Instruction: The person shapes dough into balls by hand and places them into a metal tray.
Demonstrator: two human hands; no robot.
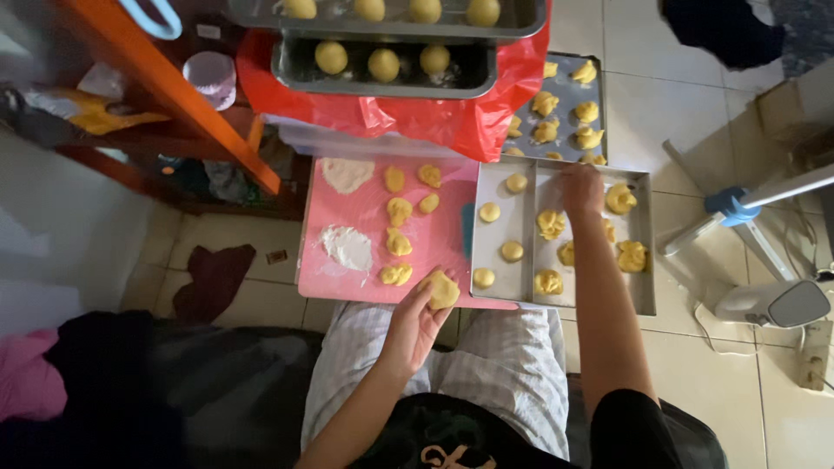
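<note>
Two bare hands are busy over the floor. One, the left hand (417, 317), has its fingers curled around a flat yellow dough piece (444, 289), held at the near edge of the pink mat (365, 217) where more dough bits lie. The right hand (580, 188) reaches into the metal tray (643, 300) beside the mat, palm down among the dough lumps, and I cannot tell if it pinches anything.

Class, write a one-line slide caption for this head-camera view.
Left hand holds a yellow dough piece by the pink mat; right hand reaches over the metal tray.
</note>
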